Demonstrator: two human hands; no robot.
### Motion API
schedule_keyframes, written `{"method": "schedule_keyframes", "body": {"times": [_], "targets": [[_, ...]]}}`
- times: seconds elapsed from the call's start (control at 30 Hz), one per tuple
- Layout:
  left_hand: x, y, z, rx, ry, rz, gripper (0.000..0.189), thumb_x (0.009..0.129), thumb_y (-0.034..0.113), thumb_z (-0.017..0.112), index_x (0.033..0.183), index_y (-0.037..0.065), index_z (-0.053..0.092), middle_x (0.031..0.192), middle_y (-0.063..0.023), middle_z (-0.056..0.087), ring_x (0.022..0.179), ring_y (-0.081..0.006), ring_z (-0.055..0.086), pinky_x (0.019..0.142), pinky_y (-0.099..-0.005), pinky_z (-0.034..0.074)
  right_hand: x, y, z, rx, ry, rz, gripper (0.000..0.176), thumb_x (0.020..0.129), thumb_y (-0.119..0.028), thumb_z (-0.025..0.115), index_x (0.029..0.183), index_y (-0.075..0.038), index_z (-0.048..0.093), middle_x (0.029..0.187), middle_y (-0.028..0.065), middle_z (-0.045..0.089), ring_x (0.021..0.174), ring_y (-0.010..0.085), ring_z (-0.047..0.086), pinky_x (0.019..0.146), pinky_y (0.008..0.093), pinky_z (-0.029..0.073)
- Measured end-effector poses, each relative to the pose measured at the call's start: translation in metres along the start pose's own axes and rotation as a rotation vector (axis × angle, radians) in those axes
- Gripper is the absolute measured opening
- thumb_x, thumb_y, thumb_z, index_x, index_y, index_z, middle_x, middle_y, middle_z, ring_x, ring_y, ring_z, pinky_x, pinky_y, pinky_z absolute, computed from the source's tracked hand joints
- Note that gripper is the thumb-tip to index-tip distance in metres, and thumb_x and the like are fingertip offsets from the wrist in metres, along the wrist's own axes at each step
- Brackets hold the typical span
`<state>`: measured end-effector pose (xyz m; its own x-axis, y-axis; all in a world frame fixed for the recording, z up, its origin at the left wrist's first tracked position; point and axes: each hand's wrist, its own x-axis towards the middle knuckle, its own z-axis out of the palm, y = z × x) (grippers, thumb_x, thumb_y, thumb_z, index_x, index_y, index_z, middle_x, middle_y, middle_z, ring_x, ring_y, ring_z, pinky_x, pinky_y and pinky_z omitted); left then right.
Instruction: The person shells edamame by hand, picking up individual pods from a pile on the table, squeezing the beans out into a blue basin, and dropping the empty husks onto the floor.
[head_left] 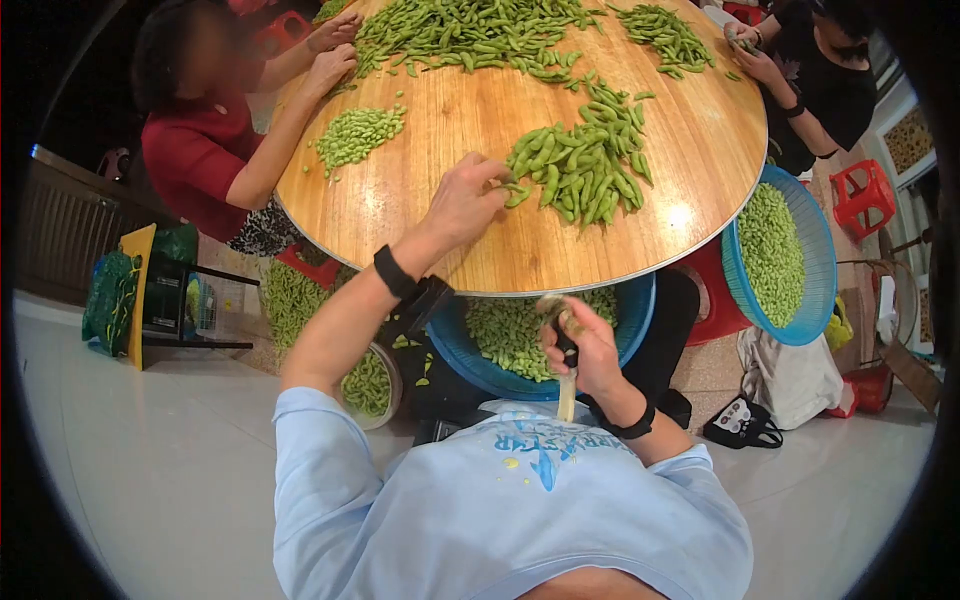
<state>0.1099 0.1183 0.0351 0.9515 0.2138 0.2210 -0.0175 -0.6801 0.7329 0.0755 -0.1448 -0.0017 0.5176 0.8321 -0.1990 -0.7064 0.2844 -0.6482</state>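
Note:
My left hand (466,205) reaches over the round wooden table, its fingertips closed on a green soybean pod (517,194) at the left edge of a pod pile (590,165). Nearer my body, my right hand (592,350) is wrapped round a tool with a black handle (567,347); a pale, flat strip (566,398) sticks out below the fist toward my shirt. The tool's exact kind cannot be made out. Under that hand, a blue basket (440,345) holds shelled green beans (505,335) in my lap.
A larger pod heap (470,35) covers the table's far side, with shelled beans (358,135) at left. People sit at left (200,150) and right (825,80), hands at the table. Another blue basket (830,250) of beans stands at right, near a red stool (862,198).

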Motion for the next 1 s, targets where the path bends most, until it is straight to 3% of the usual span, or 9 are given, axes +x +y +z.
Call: {"method": "schedule_keyframes", "body": {"times": [0.03,0.1,0.13,0.2,0.3,0.43,0.5,0.9,1.0], "targets": [[-0.006,0.013,-0.003,0.004,-0.006,0.003,0.015,0.08,0.006,0.062,0.094,-0.001,0.062,0.087,-0.0076,0.058,0.077,-0.0192,0.06,0.057,-0.031,0.05,0.002,-0.004,0.002,-0.095,0.015,-0.113,0.031,0.099,-0.018,0.041,0.123,0.0,0.046,0.079,0.0058,0.049,0.055,0.0084,0.043,0.043,0.0195,0.034],[-0.023,0.042,-0.006,-0.481,-0.118,-0.302,0.013,0.084,0.01,0.065,0.092,0.0,0.064,0.077,-0.0013,0.061,0.064,-0.0077,0.056,0.046,-0.022,0.042,0.008,-0.014,0.007,-0.133,0.041,-0.194,0.032,0.099,-0.016,0.039,0.127,0.0,0.044,0.079,0.006,0.048,0.057,0.0091,0.042,0.044,0.0198,0.034],[-0.032,0.052,-0.005,-0.483,-0.125,-0.299,0.013,0.084,0.01,0.065,0.092,0.0,0.064,0.077,-0.0013,0.061,0.064,-0.0077,0.056,0.046,-0.022,0.042,0.011,-0.018,0.009,-0.175,0.064,-0.271,0.034,0.099,-0.014,0.038,0.131,0.0,0.042,0.079,0.0062,0.047,0.058,0.0098,0.042,0.044,0.02,0.035],[-0.051,0.066,0.001,-0.712,-0.238,-0.451,0.013,0.087,0.011,0.064,0.09,-0.001,0.065,0.073,-0.0019,0.063,0.062,-0.0055,0.055,0.054,-0.02,0.044,0.015,-0.019,0.011,-0.161,0.062,-0.269,0.037,0.099,-0.013,0.038,0.134,0.0,0.038,0.08,0.0068,0.048,0.059,0.01,0.043,0.045,0.02,0.036],[-0.068,0.065,0.009,-0.762,-0.37,-0.495,0.012,0.087,0.012,0.064,0.09,0.001,0.065,0.074,-0.0004,0.062,0.063,-0.0041,0.054,0.053,-0.0185,0.042,0.015,-0.015,0.012,-0.077,0.002,-0.165,0.041,0.099,-0.015,0.041,0.138,-0.001,0.036,0.082,0.0083,0.049,0.06,0.0107,0.044,0.046,0.0197,0.037],[-0.077,0.062,0.016,-0.738,-0.33,-0.441,0.009,0.088,0.011,0.065,0.088,0.002,0.064,0.068,0.0021,0.059,0.055,-0.0022,0.048,0.048,-0.016,0.035,0.013,-0.013,0.012,0.004,-0.044,-0.151,0.043,0.099,-0.017,0.043,0.139,-0.003,0.036,0.082,0.0079,0.049,0.06,0.0108,0.044,0.046,0.02,0.037],[-0.078,0.06,0.014,-0.738,-0.354,-0.433,0.011,0.087,0.011,0.065,0.091,0.001,0.063,0.072,0.0018,0.06,0.063,-0.0028,0.052,0.054,-0.0181,0.042,0.012,-0.013,0.012,-0.02,-0.057,-0.147,0.045,0.099,-0.018,0.044,0.14,-0.005,0.035,0.081,0.0073,0.049,0.06,0.0107,0.043,0.046,0.0203,0.036],[-0.087,0.052,0.019,-0.668,-0.295,-0.208,0.009,0.089,0.008,0.062,0.092,0.0,0.061,0.077,-0.0001,0.06,0.065,-0.0047,0.054,0.057,-0.0203,0.044,0.014,-0.008,0.011,-0.002,-0.048,-0.167,0.036,0.099,-0.013,0.044,0.133,-0.003,0.044,0.078,0.0056,0.049,0.055,0.0083,0.042,0.043,0.0204,0.035],[-0.083,0.042,0.015,-0.924,-0.454,-0.404,0.011,0.089,0.011,0.062,0.094,0.001,0.061,0.075,-0.0015,0.061,0.06,-0.005,0.054,0.051,-0.0191,0.041,0.013,-0.01,0.004,0.221,-0.139,-0.057,0.033,0.098,-0.014,0.047,0.13,-0.004,0.046,0.076,0.0052,0.047,0.055,0.0077,0.04,0.042,0.0195,0.034]]}}
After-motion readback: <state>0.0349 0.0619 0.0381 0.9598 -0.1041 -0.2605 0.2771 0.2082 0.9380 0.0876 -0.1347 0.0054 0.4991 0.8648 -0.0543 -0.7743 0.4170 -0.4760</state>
